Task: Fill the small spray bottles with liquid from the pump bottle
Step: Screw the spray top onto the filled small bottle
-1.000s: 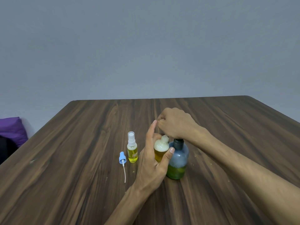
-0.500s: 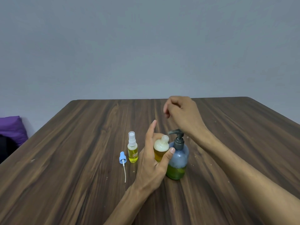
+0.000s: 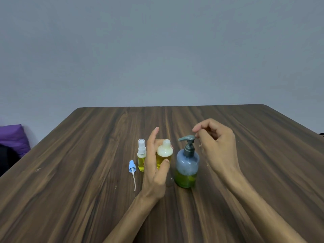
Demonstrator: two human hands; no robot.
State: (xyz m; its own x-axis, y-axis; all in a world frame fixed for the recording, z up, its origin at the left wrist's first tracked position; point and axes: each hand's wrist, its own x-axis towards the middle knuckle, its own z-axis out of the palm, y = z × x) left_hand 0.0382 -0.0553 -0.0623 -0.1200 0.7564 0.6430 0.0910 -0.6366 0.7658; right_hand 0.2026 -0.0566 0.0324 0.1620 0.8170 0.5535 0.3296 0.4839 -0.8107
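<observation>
Left hand [image 3: 154, 171] wrapped round an uncapped, foam-topped spray bottle [image 3: 164, 156] upright on the wooden counter [image 3: 70, 190], just beside the pump bottle [image 3: 187, 165]; right hand [image 3: 216, 146] loosely curled, empty, fingertips by the pump head; capped spray bottle [image 3: 141, 157] and blue sprayer cap [image 3: 132, 167] left of them.

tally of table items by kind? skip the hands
Spray bottles: 2, capped one, open one held by the left hand
Pump bottles: 1
Loose spray caps: 1, blue
Total: 4
</observation>
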